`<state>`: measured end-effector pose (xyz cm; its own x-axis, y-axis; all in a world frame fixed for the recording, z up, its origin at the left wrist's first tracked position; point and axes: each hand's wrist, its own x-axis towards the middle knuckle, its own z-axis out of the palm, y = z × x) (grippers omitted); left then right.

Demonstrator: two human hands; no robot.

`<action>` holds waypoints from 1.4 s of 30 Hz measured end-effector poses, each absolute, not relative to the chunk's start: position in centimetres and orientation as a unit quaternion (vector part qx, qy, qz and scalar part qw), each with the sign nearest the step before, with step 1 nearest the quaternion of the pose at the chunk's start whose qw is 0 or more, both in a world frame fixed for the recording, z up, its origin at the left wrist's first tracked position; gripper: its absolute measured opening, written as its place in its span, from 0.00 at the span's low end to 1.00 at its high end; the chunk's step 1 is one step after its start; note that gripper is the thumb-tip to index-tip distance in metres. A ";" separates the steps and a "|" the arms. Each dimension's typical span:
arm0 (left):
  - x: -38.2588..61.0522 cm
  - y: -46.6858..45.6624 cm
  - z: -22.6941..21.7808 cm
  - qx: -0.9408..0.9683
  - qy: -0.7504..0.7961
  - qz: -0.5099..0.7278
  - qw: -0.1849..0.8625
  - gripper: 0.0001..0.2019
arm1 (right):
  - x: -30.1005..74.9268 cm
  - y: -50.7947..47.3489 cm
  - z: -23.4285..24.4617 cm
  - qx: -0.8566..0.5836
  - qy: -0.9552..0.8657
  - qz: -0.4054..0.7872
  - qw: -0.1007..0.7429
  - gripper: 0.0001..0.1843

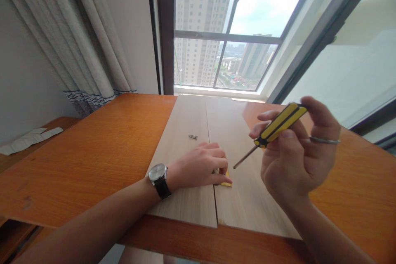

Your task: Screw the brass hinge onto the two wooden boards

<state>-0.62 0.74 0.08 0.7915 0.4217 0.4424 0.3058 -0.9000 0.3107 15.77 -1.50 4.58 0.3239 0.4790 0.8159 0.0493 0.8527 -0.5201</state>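
Note:
My left hand (198, 165) rests on two pale wood-grain boards, its fingers pinching a small yellow piece (227, 181) that they partly hide. The left board (182, 198) and right board (247, 202) lie side by side with a thin seam between them. My right hand (297, 148) is raised above the right board, shut on a screwdriver (280, 126) with a yellow-and-black handle. Its thin metal shaft points down and left towards the yellow piece, its tip apart from it. Two or so small metal screws (193, 136) lie on the left board, beyond my left hand.
The boards lie on an orange wooden table (77, 165). A white paper strip (31, 140) lies on a lower wooden ledge at the left. Grey curtains (89, 41) hang behind the table, and a window (222, 29) stands at the far side.

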 end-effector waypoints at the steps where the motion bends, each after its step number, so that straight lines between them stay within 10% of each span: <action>1: -0.6 0.6 0.1 0.938 0.197 0.263 0.109 0.15 | 15.7 -1.5 4.6 -0.230 -0.565 0.140 0.780 0.21; 14: -4.9 5.5 -0.3 0.815 0.384 0.425 0.085 0.06 | 16.2 -1.2 4.3 -0.212 -0.578 0.168 0.770 0.21; 42: -4.9 8.1 -0.7 0.871 0.394 0.288 0.049 0.09 | 15.4 -2.3 3.4 -0.221 -0.680 0.235 0.658 0.25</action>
